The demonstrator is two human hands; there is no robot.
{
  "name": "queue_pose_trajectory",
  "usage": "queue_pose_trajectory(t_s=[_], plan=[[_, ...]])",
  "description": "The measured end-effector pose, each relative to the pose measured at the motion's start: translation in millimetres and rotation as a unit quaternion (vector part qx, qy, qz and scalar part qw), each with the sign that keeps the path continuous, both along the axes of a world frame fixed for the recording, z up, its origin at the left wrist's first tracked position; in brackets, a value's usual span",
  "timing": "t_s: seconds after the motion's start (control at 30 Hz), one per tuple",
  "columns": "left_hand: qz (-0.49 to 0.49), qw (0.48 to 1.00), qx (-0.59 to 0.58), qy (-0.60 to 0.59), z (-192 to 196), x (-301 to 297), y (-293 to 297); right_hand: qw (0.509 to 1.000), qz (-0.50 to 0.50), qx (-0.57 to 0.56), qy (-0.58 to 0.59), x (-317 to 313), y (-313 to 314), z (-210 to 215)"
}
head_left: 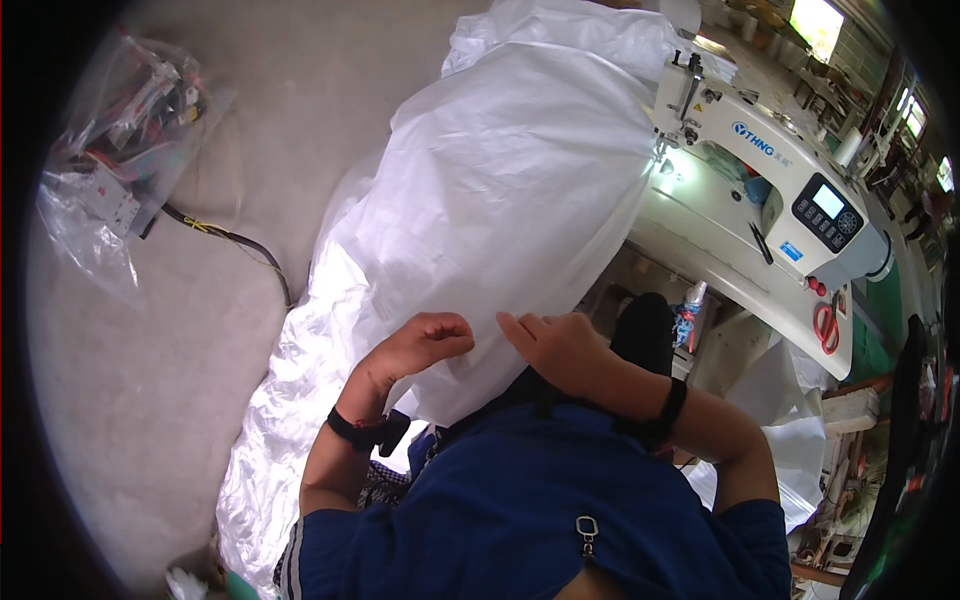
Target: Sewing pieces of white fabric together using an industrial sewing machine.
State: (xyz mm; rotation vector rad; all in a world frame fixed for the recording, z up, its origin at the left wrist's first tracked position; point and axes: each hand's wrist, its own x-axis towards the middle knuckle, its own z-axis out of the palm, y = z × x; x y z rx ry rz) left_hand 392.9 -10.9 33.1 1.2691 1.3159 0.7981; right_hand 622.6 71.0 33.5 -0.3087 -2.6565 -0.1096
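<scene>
A large white sheet of thin, slightly shiny material (500, 180) runs from the sewing machine's needle area down across my lap. Over its near part my left hand (430, 340) is closed, its fingers curled inward. Just to the right, my right hand (555, 345) is bent toward it with the fingers drawn together. A small gap separates the two hands, with white material showing between them. What the fingertips pinch, if anything, is hidden. The white sewing machine (765, 145) stands at the right, its lamp lit beside the needle.
Red-handled scissors (826, 328) and black tweezers (761, 243) lie on the machine table (700, 225). A clear plastic bag (120, 150) of parts sits on the floor at left, near a black cable (235, 238). More white material (300, 400) spills down to the floor.
</scene>
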Motion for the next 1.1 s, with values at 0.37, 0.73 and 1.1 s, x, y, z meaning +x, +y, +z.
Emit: queue_pose_trajectory(t_s=[0.37,0.73,1.1], plan=[[0.028,0.999,0.01,-0.025,5.0,-3.3,2.6,0.997,0.07,-0.021,0.023,-6.4,0.1,-9.5],[-0.076,0.991,-0.013,-0.11,-12.1,16.2,17.4,0.984,0.137,-0.013,0.11,-13.9,-18.0,1.2],[-0.04,0.906,0.139,0.399,20.8,86.2,21.5,0.972,0.214,-0.09,0.035,33.4,-26.5,-0.6]])
